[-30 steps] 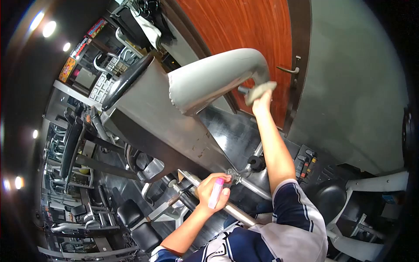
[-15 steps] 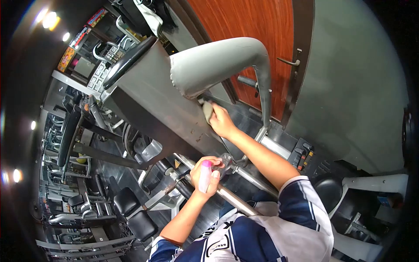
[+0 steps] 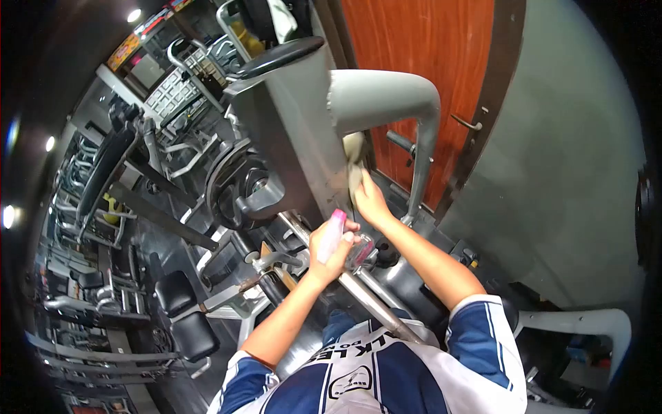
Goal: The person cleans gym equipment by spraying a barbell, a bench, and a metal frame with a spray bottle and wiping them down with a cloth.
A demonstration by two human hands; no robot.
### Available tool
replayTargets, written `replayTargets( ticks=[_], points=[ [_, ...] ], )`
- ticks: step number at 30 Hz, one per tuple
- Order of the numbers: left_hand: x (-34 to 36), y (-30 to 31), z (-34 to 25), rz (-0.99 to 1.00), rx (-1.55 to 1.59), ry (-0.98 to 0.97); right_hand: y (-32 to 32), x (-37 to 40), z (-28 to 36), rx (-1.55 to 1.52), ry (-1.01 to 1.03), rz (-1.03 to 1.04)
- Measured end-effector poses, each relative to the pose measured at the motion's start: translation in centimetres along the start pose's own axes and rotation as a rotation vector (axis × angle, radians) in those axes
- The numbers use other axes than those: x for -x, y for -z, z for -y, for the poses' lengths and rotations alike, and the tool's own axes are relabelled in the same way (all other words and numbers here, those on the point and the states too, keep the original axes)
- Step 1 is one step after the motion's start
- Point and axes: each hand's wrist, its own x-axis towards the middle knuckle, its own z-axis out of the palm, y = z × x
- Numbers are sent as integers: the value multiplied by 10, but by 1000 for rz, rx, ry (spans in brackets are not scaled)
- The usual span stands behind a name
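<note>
A gym full of machines spreads out to the left of the fingers, with a red-brown door (image 3: pixel 420 58) and a grey wall (image 3: pixel 552 165) beyond them to the right. The left hand (image 3: pixel 332 250) curls its fingers around a spray bottle (image 3: pixel 360 254), pink nozzle upward, near the lower part of a grey machine column (image 3: pixel 303 103). The right hand (image 3: pixel 370 200) has its fingers bent around a pale cloth (image 3: pixel 354 157), which lies along the column's right edge; how tightly they grip, I cannot tell. Above those fingers, a thick curved tube (image 3: pixel 386 96) joins the column. A metal bar (image 3: pixel 376 303) slants below the left fingers.
</note>
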Motion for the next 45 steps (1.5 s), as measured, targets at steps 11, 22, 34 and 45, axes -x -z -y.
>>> replayTargets(
  ticks=[11,22,34,45],
  points=[
    [13,41,-79,167,492,-117,113,31,59,-613,-224,306],
    [98,165,-27,93,349,160,14,-69,251,181,684,-149],
    [93,241,19,175,361,114,-41,22,198,317,337,-428],
    [51,223,13,579,342,-19,-7,213,227,89,-47,-671]
  ],
)
